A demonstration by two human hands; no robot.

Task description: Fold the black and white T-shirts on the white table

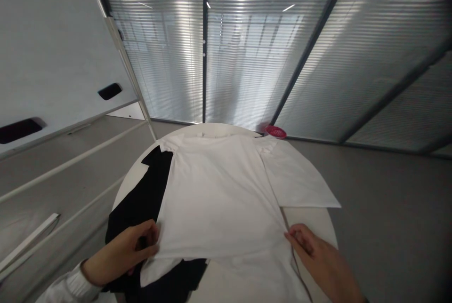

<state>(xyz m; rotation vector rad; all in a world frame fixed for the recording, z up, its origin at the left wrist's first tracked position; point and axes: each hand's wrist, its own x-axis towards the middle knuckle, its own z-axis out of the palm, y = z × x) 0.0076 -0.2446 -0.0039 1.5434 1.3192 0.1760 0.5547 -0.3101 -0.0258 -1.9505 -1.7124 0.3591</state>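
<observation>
A white T-shirt [219, 195] lies spread over a round white table, its right sleeve stretched out to the side and its lower part overlapping in layers near me. My left hand [129, 249] is at the shirt's left edge near the bottom, thumb and fingers closed on the fabric. At the opposite edge, my right hand [316, 253] pinches the cloth between thumb and forefinger. Black cloth [141, 199] lies partly under the shirt on the left, and more of it shows below the shirt's bottom edge.
The round table's rim [328, 227] shows to the right of the shirt. A red, dish-like object [276, 131] sits at the far edge. Beyond stands a glass partition with blinds [243, 58]. A whiteboard [52, 49] on a metal frame [74, 162] is at left.
</observation>
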